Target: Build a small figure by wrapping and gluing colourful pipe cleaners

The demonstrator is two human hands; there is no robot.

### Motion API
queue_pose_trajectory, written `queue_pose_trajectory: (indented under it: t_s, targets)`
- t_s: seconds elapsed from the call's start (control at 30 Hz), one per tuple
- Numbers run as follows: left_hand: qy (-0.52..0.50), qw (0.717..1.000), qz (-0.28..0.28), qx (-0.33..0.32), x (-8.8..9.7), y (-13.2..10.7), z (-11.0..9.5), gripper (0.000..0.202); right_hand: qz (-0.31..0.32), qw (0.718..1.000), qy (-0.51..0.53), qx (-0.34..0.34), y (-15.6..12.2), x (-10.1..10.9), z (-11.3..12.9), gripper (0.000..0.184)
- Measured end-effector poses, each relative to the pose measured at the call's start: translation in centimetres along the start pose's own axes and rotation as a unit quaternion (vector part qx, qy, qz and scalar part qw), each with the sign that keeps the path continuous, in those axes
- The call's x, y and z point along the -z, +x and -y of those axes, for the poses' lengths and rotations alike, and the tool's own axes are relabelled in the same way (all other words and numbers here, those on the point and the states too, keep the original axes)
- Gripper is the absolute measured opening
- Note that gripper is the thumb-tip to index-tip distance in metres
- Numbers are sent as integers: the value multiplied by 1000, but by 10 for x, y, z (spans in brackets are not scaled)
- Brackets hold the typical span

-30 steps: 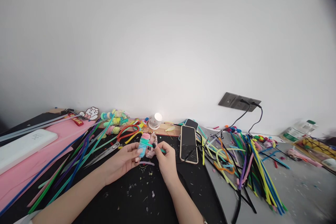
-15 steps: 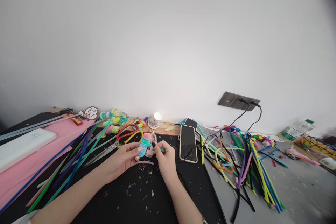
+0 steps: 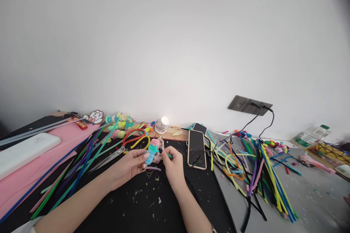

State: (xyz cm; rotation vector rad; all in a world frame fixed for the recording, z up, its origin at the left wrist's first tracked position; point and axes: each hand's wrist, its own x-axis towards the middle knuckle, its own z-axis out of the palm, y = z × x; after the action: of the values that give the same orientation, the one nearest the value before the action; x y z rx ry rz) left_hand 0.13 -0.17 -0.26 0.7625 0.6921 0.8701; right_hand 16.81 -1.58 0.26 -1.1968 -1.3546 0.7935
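My left hand is closed round a small fuzzy roll of coiled pipe cleaner, banded pink, teal and light blue. The roll leans to the right. Just beside it, the fingers of my right hand pinch the end of a teal pipe cleaner; a small dark spot shows at the fingertips, too small to name. A crumpled pale pink thing lies behind the fingers, partly hidden. Below the roll, a short lilac pipe cleaner piece rests on the black mat.
Scissors with red and yellow handles lie left of my hands. Phones lie to the right, and a paper cup stands behind. Loose pipe cleaners spread on both sides. Cords run from a wall socket.
The banded roll has tipped a little further to the right in my left hand. Both hands keep their grip, and the whole view has shifted slightly.
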Motion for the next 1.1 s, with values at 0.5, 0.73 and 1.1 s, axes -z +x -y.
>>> queue_pose_trajectory:
  t_s: [0.5, 0.73, 1.1]
  targets:
    - [-5, 1000, -3, -5, 0, 1, 1, 17, -3, 1000, 1, -7, -1, -1, -3, 27]
    - [-10, 1000, -12, -11, 3, 5, 3, 19, -7, 1000, -18, -4, -1, 0, -5, 24]
    - [74, 995, -36, -58, 7, 9, 6, 28, 30, 999, 19, -17, -2, -4, -1, 22]
